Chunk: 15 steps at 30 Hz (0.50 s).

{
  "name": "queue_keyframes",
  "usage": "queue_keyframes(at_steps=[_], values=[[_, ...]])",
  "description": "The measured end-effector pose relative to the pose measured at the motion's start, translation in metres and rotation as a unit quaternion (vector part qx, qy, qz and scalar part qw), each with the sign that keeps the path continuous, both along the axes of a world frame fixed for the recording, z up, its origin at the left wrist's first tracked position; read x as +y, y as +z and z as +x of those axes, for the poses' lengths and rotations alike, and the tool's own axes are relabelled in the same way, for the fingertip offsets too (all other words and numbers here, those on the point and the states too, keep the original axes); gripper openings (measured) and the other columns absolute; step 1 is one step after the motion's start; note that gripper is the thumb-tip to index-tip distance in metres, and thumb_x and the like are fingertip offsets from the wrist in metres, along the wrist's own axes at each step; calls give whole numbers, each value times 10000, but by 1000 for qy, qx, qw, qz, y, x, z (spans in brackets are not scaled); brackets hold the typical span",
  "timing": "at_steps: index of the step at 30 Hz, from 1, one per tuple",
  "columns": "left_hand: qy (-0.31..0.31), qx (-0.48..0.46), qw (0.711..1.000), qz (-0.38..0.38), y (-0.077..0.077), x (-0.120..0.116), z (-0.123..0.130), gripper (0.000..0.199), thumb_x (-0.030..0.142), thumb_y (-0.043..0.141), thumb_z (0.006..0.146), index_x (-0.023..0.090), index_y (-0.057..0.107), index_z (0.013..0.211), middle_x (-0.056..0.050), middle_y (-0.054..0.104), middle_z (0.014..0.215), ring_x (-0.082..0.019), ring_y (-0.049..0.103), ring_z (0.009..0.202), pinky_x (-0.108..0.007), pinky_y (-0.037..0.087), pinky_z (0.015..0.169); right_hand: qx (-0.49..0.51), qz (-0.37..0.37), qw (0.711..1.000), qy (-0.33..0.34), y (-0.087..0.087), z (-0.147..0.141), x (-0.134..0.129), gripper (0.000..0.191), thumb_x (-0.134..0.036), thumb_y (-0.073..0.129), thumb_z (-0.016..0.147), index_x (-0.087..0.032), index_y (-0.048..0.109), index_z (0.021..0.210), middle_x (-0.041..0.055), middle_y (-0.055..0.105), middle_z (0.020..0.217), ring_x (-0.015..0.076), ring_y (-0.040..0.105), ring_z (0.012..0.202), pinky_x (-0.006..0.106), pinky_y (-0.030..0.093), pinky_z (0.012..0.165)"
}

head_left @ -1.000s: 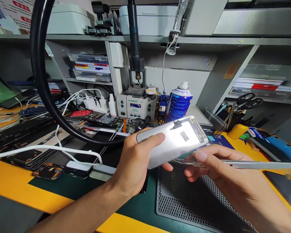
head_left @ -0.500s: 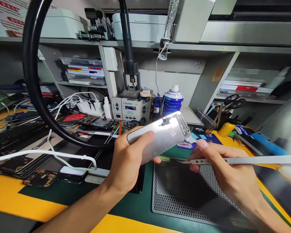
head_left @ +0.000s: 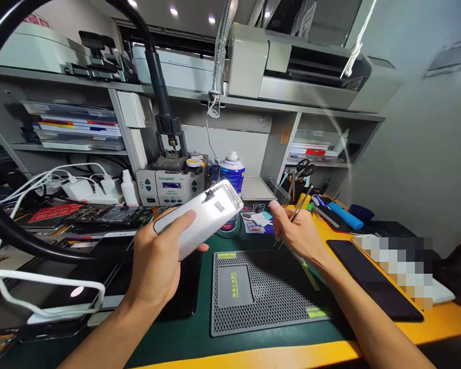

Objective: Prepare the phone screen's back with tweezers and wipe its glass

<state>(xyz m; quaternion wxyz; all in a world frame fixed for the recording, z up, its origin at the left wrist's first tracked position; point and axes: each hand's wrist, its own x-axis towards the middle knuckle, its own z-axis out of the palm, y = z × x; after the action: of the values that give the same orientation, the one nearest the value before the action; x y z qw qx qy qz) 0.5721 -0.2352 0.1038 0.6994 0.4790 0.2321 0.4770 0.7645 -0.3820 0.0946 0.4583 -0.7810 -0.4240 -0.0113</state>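
Note:
Tilted in my left hand [head_left: 159, 251] is a silvery phone screen panel [head_left: 200, 220], its metal back facing me and small connectors at its upper right end. My thumb presses on its back. My right hand [head_left: 297, 230] is closed around thin metal tweezers [head_left: 301, 205], held to the right of the panel and apart from it. The tweezers' tips point down over the back edge of a grey perforated mat [head_left: 271, 307].
Phone parts and white cables [head_left: 46, 279] crowd the left side. Behind stand a soldering station [head_left: 171, 187] and a blue spray can [head_left: 231, 171]. A dark phone panel [head_left: 372, 279] lies at the right. A black curved arm [head_left: 26, 241] hangs at the left.
The view has turned to the right. My right hand has moved up and away from over the mat, and the tweezers now stand steeply instead of lying nearly level. My left hand still holds the panel.

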Motion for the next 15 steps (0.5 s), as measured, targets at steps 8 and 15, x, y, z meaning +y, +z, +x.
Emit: queue_keyframes(at_steps=[8,15], values=[[-2,9,1000,-19,5,1,1,222,265,827,639,131,749,798,-94,712,950,-253,667,779,-283,581,408,-48,-112,991,-50,9,35,-8,641,-681,380,928,-190,432,520,0,493,440,122,467,463,245,334,519],[9,0,1000,-21,7,2,0,191,250,820,627,143,749,768,-53,713,874,-230,652,735,-281,579,409,-132,-255,958,16,12,53,-12,562,-616,631,815,-193,396,528,-40,389,496,99,306,493,265,204,494]])
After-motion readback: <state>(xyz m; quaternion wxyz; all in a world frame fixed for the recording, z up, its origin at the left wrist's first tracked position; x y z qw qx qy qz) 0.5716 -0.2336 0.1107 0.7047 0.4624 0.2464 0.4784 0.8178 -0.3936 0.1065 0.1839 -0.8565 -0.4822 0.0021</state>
